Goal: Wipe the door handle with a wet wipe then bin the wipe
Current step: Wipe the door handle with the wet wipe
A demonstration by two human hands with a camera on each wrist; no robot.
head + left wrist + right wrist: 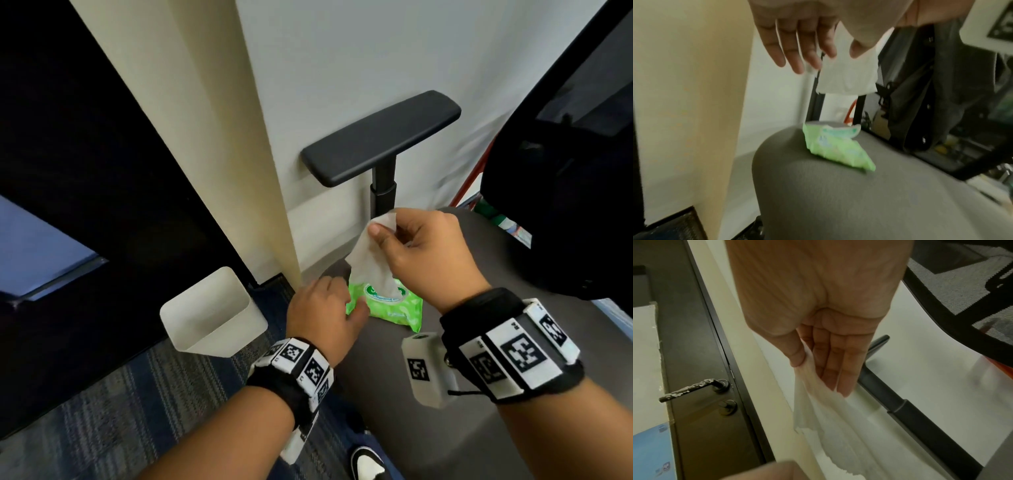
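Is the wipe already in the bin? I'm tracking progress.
No. The right hand pinches the wipe above the green pack, while the white bin stands apart on the floor.

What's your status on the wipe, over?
Right hand pinches wet wipe, lower end at the green pack. Left hand steadies pack on chair seat. Door handle unwiped, nothing blocking.

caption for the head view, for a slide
Right hand pulls a wipe from the green pack on a chair seat.

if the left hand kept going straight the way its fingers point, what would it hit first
Probably the green wipe pack on the chair seat: the left hand already rests at its near edge, fingers aimed at it. The wrist view is blurred.
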